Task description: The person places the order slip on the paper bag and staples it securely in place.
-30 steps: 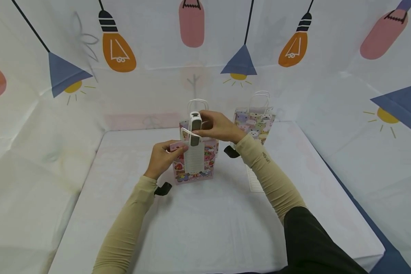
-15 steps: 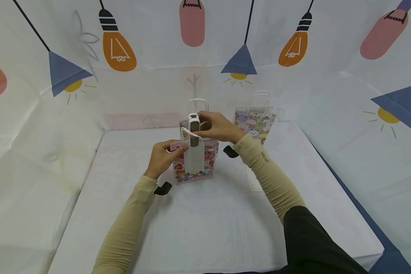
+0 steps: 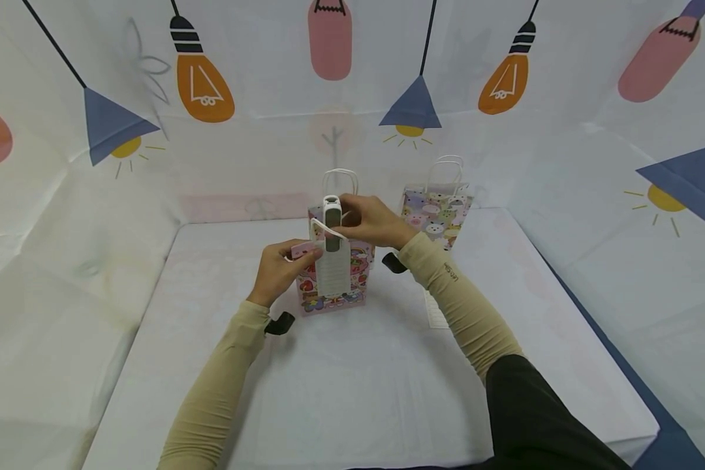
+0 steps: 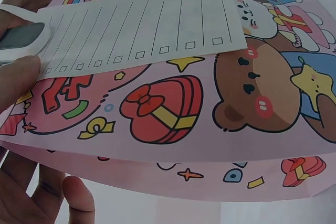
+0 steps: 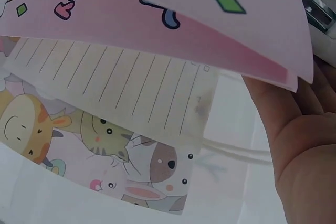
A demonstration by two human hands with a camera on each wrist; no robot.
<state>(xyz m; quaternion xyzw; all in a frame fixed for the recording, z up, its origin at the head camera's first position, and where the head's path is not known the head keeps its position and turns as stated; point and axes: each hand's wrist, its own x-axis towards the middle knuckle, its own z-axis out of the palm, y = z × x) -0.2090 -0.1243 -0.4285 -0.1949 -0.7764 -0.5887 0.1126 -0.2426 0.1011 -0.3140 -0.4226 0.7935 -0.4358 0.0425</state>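
A pink paper gift bag (image 3: 360,277) printed with cartoon bears and gifts stands upright, with a white lined checklist sheet (image 3: 333,271) against its front. My left hand (image 3: 277,269) pinches the bag's top edge at its left corner, the thumb beside the sheet. In my right hand (image 3: 376,222) I grip a white and grey stapler (image 3: 332,219), its nose at the sheet's top edge and the bag's rim. The white rope handle (image 3: 327,228) loops across the stapler. In the left wrist view the sheet (image 4: 142,30) lies flat on the bag's printed face.
Another gift bag (image 3: 314,213) stands right behind, mostly hidden. At the back right is a bag with animal faces (image 3: 435,212), and a lined sheet (image 5: 105,82) hangs over its front. A white cloth covers the table (image 3: 358,391); printed white sheeting (image 3: 258,156) rises around it.
My right hand and the stapler have sunk very slightly, the hand drawing a little to the left. The left hand and the bag hold still.
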